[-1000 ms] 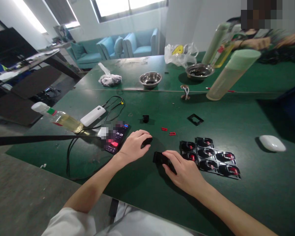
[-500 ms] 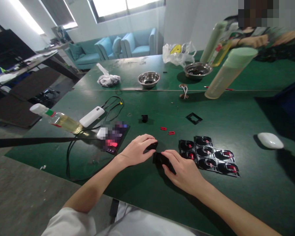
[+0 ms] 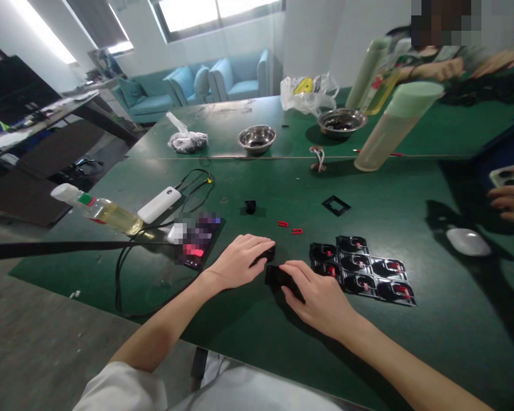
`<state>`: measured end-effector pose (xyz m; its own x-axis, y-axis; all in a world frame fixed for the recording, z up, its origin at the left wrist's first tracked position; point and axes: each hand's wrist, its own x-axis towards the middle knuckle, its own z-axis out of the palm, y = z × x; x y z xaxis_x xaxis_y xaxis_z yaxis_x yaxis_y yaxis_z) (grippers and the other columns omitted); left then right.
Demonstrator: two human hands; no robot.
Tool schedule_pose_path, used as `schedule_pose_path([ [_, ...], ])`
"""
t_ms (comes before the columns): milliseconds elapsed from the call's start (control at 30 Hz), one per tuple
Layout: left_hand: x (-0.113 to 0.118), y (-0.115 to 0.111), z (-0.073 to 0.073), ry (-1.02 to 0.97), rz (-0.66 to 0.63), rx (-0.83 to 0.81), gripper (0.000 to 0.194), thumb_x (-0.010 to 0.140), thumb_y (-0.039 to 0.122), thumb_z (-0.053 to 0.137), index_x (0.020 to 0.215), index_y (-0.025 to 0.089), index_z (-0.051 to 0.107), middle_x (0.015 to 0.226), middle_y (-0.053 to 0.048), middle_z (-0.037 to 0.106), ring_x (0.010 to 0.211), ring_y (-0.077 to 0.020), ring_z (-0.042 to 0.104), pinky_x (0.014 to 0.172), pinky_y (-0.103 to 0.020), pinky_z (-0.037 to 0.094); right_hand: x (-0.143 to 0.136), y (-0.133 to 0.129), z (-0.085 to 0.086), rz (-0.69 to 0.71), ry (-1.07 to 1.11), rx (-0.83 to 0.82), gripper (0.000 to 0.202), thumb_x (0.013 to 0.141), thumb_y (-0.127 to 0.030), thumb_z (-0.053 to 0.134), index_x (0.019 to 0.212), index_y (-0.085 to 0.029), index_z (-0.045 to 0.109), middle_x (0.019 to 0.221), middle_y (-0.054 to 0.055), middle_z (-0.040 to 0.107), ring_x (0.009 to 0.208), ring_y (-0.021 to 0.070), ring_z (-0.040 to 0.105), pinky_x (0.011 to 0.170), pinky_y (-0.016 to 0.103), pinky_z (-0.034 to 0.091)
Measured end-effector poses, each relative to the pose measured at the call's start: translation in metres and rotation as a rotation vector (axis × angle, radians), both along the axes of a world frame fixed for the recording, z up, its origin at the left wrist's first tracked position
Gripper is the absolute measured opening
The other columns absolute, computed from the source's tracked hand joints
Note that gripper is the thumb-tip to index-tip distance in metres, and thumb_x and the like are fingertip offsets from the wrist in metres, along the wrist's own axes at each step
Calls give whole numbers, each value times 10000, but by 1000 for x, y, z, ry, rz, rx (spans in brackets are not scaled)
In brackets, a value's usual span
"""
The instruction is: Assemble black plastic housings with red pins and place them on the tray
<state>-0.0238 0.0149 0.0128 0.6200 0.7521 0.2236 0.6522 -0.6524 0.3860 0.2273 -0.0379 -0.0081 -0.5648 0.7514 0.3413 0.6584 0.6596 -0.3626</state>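
My left hand [image 3: 241,261] is closed on a small black plastic part [image 3: 266,253], mostly covered by the fingers. Just right of it, my right hand [image 3: 319,294] grips a larger black plastic part [image 3: 275,275] low over the table. The two parts are close together but apart. Beside my right hand lie several black assemblies [image 3: 356,263] with red pieces inside, laid out in a block. Beyond my hands are two small red clips [image 3: 282,224], a black block-shaped piece [image 3: 250,206] and a flat black frame [image 3: 336,205].
On the green table [image 3: 257,331], a phone [image 3: 203,237], white power bank [image 3: 159,204], cables and bottle [image 3: 115,214] are at left. Metal bowls [image 3: 257,138] and a tall tumbler [image 3: 394,128] stand farther back. Right: a white mouse [image 3: 468,242] and another person's hand [image 3: 512,200] holding a phone.
Another person's hand with a phone has come into view at the right edge. My hands keep nearly the same pose; the view has shifted slightly.
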Motion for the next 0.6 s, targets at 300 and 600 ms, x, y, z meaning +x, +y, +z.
schedule_pose_path([
  [300, 1, 0, 0, -10, 47, 23, 316, 1004, 200, 602, 1318, 188, 633, 1288, -104, 729, 1160, -269, 676, 1019, -452, 553, -1, 0, 1, 1, -1, -18, 321, 1011, -214, 552, 1327, -160, 574, 1286, 139, 723, 948, 246, 785, 661, 326, 643],
  [600, 3, 0, -1, -172, 52, 1, 308, 982, 154, 598, 1283, 209, 631, 1238, -87, 728, 1149, -239, 679, 1030, -421, 568, 0, 0, 1, -3, -13, -31, 316, 1026, -231, 531, 1333, -165, 571, 1295, 151, 724, 943, 246, 787, 647, 318, 636],
])
